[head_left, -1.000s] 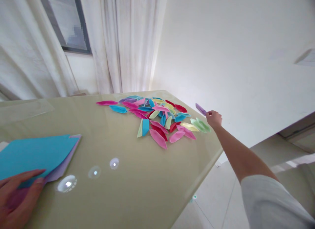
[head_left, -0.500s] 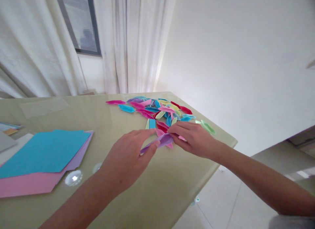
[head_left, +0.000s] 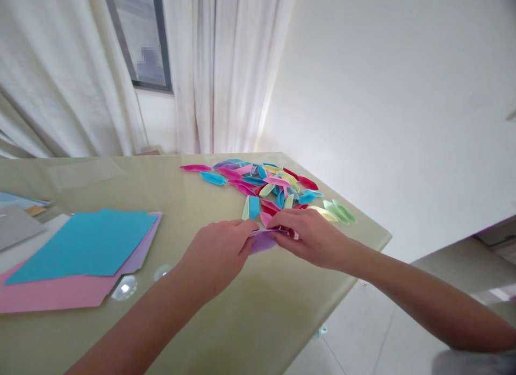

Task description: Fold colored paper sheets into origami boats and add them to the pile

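A folded piece of purple paper (head_left: pixel 263 242) is held up between my two hands, just over the table. My left hand (head_left: pixel 221 251) pinches its left end between thumb and fingers. The right end is gripped by my right hand (head_left: pixel 310 235), whose fingers hide part of the paper. Right behind my hands lies a loose pile of folded paper boats (head_left: pixel 276 181) in pink, blue, red, yellow and green. A blue folded piece (head_left: pixel 253 207) stands nearest my left fingertips, and light green ones (head_left: pixel 341 211) lie beyond my right wrist.
Flat sheets of blue paper (head_left: pixel 88 243) over purple and pink paper (head_left: pixel 60 297) lie on the left of the table (head_left: pixel 226 321). Two clear round discs (head_left: pixel 124 287) sit beside them. The table's edge drops off at right; curtains (head_left: pixel 226 68) and a wall stand behind.
My left hand has gone from an open pinch with its index finger stretched out to closed fingers on the purple paper. The paper is now level and partly covered; the view has shifted slightly.
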